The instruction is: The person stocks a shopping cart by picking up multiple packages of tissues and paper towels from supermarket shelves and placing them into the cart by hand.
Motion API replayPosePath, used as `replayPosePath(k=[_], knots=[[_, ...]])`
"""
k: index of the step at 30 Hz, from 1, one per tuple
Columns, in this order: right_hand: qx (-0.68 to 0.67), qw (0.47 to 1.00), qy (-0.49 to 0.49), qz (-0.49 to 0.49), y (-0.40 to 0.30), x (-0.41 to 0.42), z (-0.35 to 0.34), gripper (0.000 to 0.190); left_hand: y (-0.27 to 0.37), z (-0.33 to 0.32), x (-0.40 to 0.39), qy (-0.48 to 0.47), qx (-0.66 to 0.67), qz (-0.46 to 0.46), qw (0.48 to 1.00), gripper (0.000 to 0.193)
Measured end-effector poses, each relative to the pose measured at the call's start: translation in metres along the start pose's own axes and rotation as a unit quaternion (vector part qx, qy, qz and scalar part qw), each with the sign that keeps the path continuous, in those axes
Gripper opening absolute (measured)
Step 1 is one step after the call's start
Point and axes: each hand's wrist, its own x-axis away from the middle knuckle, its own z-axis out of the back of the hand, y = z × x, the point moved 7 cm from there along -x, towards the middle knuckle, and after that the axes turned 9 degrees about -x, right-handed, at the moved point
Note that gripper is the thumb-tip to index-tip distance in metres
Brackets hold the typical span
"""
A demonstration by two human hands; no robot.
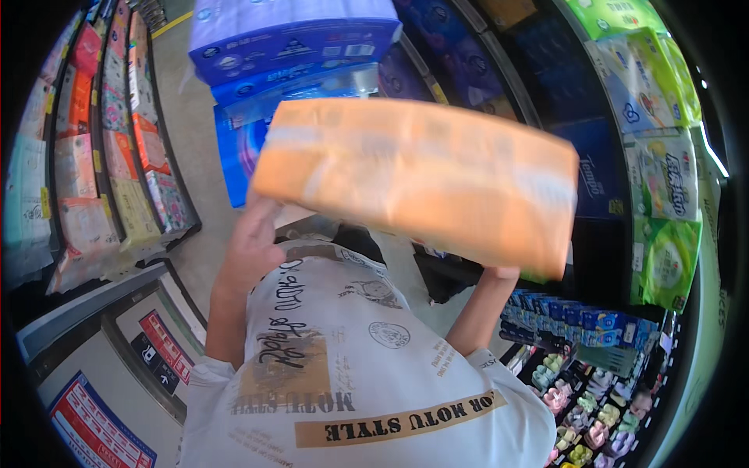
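A large orange plastic-wrapped package point(415, 181), blurred, spans the space in front of my chest, slightly tilted. My left hand point(257, 234) holds its lower left corner, with the fingertips partly hidden behind it. At the lower right edge, my right hand point(501, 272) supports the package from below, and most of that hand is hidden by it. Beyond the package stands a stack of packs: a purple pack point(292, 44) lies on top of blue packs point(234, 152).
Shelves of tissue packs point(82, 164) line the left side. Green and white tissue packs point(664, 175) fill a shelf at the right. Slippers point(597, 403) are displayed at the lower right. A framed panel with posters point(105, 424) stands at the lower left, by the grey floor point(199, 105).
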Motion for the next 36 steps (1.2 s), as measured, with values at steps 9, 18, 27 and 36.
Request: replayPosePath(k=[9, 18, 27, 36], knots=[[-0.248, 0.955, 0.123, 0.109, -0.096, 0.026, 0.001, 0.054, 0.007, -0.105, -0.011, -0.351, 0.338, 0.237, 0.84, 0.137], [-0.228, 0.972, 0.053, 0.023, -0.064, 0.022, 0.08, 0.106, -0.057, -0.165, -0.049, -0.165, 0.449, 0.297, 0.826, 0.074], [-0.139, 0.923, 0.083, -0.348, 0.005, 0.071, 0.159, 0.122, -0.078, -0.206, -0.047, -0.288, 0.304, 0.205, 0.885, 0.095], [0.45, 0.869, 0.078, -0.188, -0.035, -0.023, 0.112, 0.091, -0.19, -0.217, -0.082, -0.066, 0.075, 0.275, 0.956, 0.074]])
